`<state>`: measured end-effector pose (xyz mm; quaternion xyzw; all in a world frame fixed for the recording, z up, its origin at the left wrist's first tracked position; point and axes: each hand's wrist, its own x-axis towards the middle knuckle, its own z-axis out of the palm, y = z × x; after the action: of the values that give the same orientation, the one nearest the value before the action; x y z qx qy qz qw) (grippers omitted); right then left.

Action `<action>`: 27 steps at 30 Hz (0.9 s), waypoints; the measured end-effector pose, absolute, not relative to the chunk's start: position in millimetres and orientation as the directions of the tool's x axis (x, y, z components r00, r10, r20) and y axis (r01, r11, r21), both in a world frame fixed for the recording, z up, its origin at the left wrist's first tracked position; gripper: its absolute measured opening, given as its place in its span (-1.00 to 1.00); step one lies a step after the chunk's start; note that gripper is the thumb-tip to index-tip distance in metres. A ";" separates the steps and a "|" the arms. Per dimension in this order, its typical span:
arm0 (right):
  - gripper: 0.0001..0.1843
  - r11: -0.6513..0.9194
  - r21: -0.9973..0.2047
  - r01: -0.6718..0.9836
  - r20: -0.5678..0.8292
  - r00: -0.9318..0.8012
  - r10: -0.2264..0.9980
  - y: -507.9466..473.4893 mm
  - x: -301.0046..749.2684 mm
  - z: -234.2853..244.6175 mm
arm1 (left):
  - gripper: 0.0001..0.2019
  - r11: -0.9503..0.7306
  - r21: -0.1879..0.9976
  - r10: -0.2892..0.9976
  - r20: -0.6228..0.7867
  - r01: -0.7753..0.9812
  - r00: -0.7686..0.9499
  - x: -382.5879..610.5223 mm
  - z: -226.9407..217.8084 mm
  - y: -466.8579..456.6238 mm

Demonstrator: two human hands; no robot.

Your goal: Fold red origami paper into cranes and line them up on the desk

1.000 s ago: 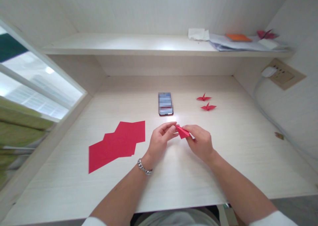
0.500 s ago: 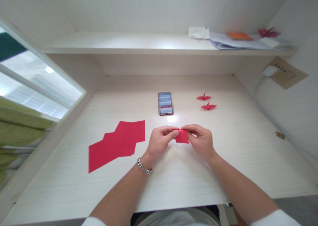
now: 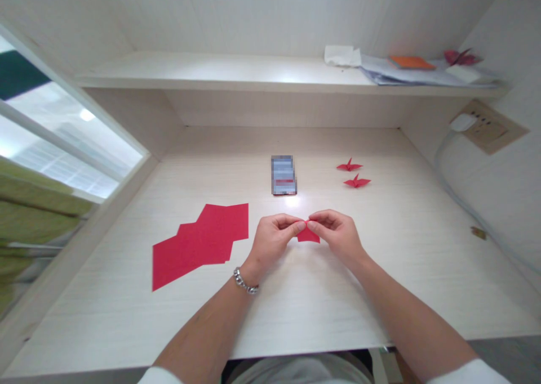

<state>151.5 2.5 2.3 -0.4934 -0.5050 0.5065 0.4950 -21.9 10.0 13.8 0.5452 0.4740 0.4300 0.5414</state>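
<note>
A small folded piece of red paper (image 3: 308, 236) is held between both hands just above the desk. My left hand (image 3: 273, 240) pinches its top left corner, and a metal bracelet sits on that wrist. My right hand (image 3: 336, 235) pinches the top right part, fingertips almost meeting the left ones. Most of the paper is hidden by the fingers. Several flat red paper sheets (image 3: 203, 242) lie overlapped to the left of my left hand.
A phone (image 3: 283, 175) lies on the desk beyond my hands. Two small red paper cranes (image 3: 354, 174) stand at the back right. The upper shelf (image 3: 211, 74) carries papers, an orange pad and another red crane. A wall socket with a plug and cable is at right.
The red piece has turned from tilted to facing me and dropped lower. My fingertips have come together at its top edge.
</note>
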 end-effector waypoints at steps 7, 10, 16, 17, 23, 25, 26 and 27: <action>-0.82 0.016 -1.000 0.020 0.017 0.022 1.000 2.5 149.7 -2.1 | -0.73 0.094 0.995 0.976 -0.096 0.019 0.197 -19.5 11.7 10.3; -0.83 0.016 -1.000 0.018 0.017 0.020 1.000 3.0 150.0 -0.8 | -0.64 0.208 0.969 0.953 -0.169 -0.136 0.252 -18.0 10.4 11.8; -0.83 0.015 -1.000 0.019 0.016 0.030 0.999 5.5 152.7 -2.8 | -0.66 0.226 0.963 0.947 -0.182 -0.148 0.265 -19.6 11.0 13.3; -0.82 0.016 -1.000 0.018 0.016 0.030 0.999 5.7 153.1 -3.6 | -0.69 0.199 0.975 0.953 -0.169 -0.101 0.250 -20.0 11.2 13.1; -0.67 -0.013 -0.998 -0.057 -0.013 0.003 1.000 5.8 151.4 -4.6 | -0.78 0.114 0.993 0.978 -0.109 -0.019 0.179 -19.4 10.1 12.6; -0.59 -0.047 -0.994 -0.097 -0.041 -0.061 0.997 6.0 150.6 -3.0 | -0.77 0.122 0.988 0.984 -0.109 -0.089 0.142 -19.1 8.7 13.5; -0.58 -0.063 -0.992 -0.106 -0.053 -0.091 0.994 6.4 150.5 -2.2 | -0.76 0.129 0.983 0.986 -0.113 -0.132 0.125 -19.1 7.8 14.1; -0.59 -0.072 -0.992 -0.107 -0.060 -0.104 0.993 6.8 150.7 -1.8 | -0.75 0.137 0.975 0.986 -0.118 -0.172 0.117 -19.2 6.8 14.7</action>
<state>150.7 6.8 -1.8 -0.4621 -0.4792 0.5677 0.4843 -19.2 14.7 6.8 0.4455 0.4566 0.4826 0.6001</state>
